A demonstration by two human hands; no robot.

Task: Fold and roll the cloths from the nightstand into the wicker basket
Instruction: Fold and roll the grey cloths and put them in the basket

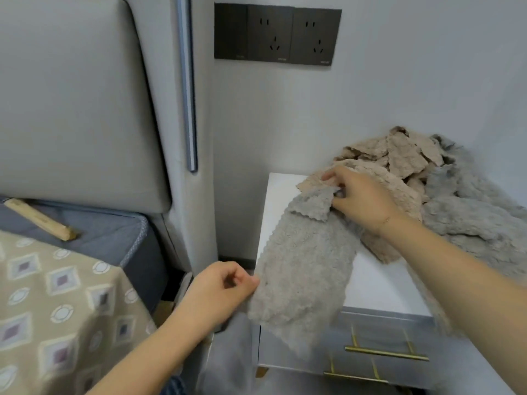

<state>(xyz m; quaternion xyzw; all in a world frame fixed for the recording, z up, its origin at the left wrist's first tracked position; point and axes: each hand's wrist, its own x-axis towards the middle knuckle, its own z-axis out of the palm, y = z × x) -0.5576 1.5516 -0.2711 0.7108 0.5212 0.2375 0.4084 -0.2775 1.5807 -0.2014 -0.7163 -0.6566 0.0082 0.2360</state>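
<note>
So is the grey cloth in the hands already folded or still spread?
Spread: the grey cloth hangs open in one layer between left hand and right hand.
</note>
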